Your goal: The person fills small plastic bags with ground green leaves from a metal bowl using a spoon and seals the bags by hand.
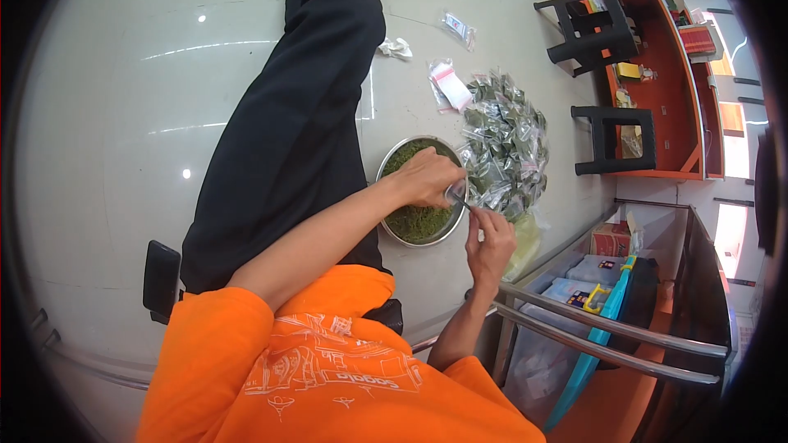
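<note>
A small clear bag (454,193) is being pinched by the fingers of the left hand (427,176) over the metal bowl (427,243), and the handle of a thin dark utensil (464,203) is being gripped by the closed fingers of the right hand (490,246). Shredded green material (414,226) is being held in the bowl, which is being supported by the floor (123,74). Because the work is being done near the rim, shreds are being put at risk of falling outside if the utensil tips or the bag slips; how wide its mouth is being held cannot be told. The thin film is also being exposed to snagging or tearing by the utensil's tip. With the filled packets (505,143) being crowded just beside the bowl, stray shreds could be getting lost among them, while the bowl is being left open to a nudge from the trousered leg (279,148) close by.
</note>
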The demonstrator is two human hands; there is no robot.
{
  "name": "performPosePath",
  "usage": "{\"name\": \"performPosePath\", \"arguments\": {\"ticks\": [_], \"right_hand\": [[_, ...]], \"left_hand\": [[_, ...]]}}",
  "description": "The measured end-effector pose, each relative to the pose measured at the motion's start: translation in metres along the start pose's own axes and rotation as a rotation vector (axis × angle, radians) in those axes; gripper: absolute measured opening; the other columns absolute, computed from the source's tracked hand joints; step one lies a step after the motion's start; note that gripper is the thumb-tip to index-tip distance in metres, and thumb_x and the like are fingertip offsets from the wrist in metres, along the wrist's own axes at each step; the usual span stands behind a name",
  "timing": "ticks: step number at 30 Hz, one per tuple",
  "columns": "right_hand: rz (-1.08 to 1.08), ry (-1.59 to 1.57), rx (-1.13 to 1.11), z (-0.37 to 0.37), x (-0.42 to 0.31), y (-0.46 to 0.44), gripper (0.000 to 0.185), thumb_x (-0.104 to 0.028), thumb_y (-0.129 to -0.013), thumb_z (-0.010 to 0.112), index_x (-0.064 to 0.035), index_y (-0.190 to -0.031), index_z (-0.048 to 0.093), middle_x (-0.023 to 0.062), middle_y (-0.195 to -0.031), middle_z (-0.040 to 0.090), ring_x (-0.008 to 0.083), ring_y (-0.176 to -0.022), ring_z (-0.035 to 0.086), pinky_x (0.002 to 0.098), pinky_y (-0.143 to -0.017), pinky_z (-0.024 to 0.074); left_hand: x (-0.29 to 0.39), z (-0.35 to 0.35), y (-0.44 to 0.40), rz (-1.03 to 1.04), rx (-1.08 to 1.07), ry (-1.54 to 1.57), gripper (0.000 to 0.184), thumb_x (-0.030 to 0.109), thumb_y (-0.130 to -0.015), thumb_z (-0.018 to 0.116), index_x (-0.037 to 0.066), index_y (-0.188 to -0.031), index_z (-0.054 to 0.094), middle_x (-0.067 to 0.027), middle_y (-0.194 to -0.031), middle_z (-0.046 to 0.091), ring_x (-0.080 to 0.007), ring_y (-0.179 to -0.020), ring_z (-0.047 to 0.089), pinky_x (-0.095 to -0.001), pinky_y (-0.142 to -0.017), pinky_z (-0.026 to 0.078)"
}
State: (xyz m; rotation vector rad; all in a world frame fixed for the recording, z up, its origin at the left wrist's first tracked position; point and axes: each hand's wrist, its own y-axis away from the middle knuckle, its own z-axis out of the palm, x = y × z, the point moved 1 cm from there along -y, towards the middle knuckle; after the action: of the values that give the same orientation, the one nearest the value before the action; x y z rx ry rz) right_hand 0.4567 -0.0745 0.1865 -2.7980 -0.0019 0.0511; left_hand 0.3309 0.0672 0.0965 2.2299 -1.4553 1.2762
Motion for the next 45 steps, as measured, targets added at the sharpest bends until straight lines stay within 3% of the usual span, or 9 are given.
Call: {"name": "performPosePath", "arguments": {"ticks": [6,13,15,20,24,26,31,36,45], "right_hand": [[-0.067,0.049,0.098,-0.01,0.005,0.008,0.017,-0.004,-0.081,0.073,-0.0102,-0.096,0.074,0.0042,-0.087,0.07,0.0223,-0.077,0.064,0.0368,-0.069,0.043],[0.164,-0.007,0.173,0.001,0.025,0.029,0.015,-0.004,-0.082,0.073,-0.0092,-0.096,0.074,0.0057,-0.089,0.072,0.0225,-0.078,0.066,0.0348,-0.071,0.0439],[0.574,-0.385,0.055,0.032,0.045,0.045,0.015,-0.005,-0.084,0.071,-0.007,-0.099,0.073,0.0082,-0.088,0.071,0.0262,-0.078,0.067,0.035,-0.073,0.0454],[0.177,0.009,-0.002,0.073,0.048,0.046,0.019,-0.009,-0.089,0.069,-0.0018,-0.106,0.071,0.0126,-0.103,0.071,0.0242,-0.088,0.067,0.0356,-0.075,0.0486],[0.611,-0.696,0.17,0.062,0.012,0.004,0.02,-0.012,-0.092,0.07,0.0004,-0.108,0.07,0.007,-0.105,0.07,0.0156,-0.092,0.065,0.0284,-0.078,0.0494],[0.658,-1.053,0.149,0.054,-0.003,-0.015,0.019,-0.008,-0.094,0.069,0.0046,-0.108,0.069,0.0047,-0.095,0.069,0.0097,-0.083,0.061,0.0227,-0.075,0.0478],[0.657,-1.193,0.139,0.062,0.008,-0.017,0.011,-0.002,-0.093,0.067,0.0049,-0.102,0.068,0.0081,-0.09,0.069,0.0127,-0.079,0.063,0.0251,-0.074,0.0505],[0.647,-1.218,0.165,0.063,0.01,-0.013,0.012,-0.001,-0.093,0.066,0.0055,-0.103,0.067,0.0084,-0.09,0.069,0.0126,-0.08,0.063,0.0252,-0.075,0.0507],[0.588,-1.233,0.174,0.078,0.016,-0.013,0.006,-0.001,-0.095,0.062,0.0026,-0.101,0.063,0.0047,-0.09,0.066,0.0094,-0.082,0.062,0.0234,-0.079,0.0507]], "left_hand": [[0.0,-0.009,0.003,-0.077,0.038,0.094,0.031,0.028,-0.069,0.08,0.008,-0.088,0.065,-0.0113,-0.08,0.069,-0.0332,-0.084,0.067,-0.045,-0.076,0.048],[-0.013,-0.012,0.003,-0.327,0.141,0.078,0.04,0.033,-0.066,0.084,0.007,-0.09,0.065,-0.0145,-0.087,0.071,-0.0357,-0.085,0.068,-0.0441,-0.076,0.051],[-0.016,-0.013,0.003,-0.387,0.167,0.157,0.043,0.036,-0.067,0.085,0.005,-0.09,0.065,-0.0147,-0.084,0.07,-0.0342,-0.083,0.068,-0.0428,-0.076,0.051],[-0.024,-0.014,0.004,-0.439,0.186,0.544,0.057,0.048,-0.071,0.085,0.001,-0.095,0.063,-0.015,-0.087,0.069,-0.0272,-0.085,0.067,-0.0378,-0.08,0.051],[-0.014,-0.012,0.004,-0.408,-0.037,0.786,0.067,0.051,-0.079,0.08,-0.001,-0.116,0.058,-0.0159,-0.109,0.065,-0.0239,-0.102,0.062,-0.0344,-0.087,0.048],[-0.012,-0.01,0.002,-0.381,-0.071,0.898,0.062,0.047,-0.085,0.076,0.001,-0.123,0.058,-0.0148,-0.112,0.064,-0.0229,-0.105,0.061,-0.0333,-0.092,0.046],[-0.021,-0.006,0.001,-0.294,-0.007,0.908,0.043,0.033,-0.09,0.074,0.004,-0.12,0.062,-0.0135,-0.115,0.065,-0.0222,-0.108,0.062,-0.0337,-0.095,0.046],[-0.019,-0.011,-0.002,-0.203,0.057,0.881,0.026,0.024,-0.086,0.076,0.001,-0.097,0.07,-0.0089,-0.095,0.072,-0.0178,-0.094,0.067,-0.032,-0.086,0.052],[-0.021,-0.003,-0.004,-0.17,0.056,0.958,0.023,0.019,-0.086,0.074,-0.001,-0.098,0.071,-0.0086,-0.094,0.072,-0.0182,-0.092,0.069,-0.032,-0.088,0.053]]}}
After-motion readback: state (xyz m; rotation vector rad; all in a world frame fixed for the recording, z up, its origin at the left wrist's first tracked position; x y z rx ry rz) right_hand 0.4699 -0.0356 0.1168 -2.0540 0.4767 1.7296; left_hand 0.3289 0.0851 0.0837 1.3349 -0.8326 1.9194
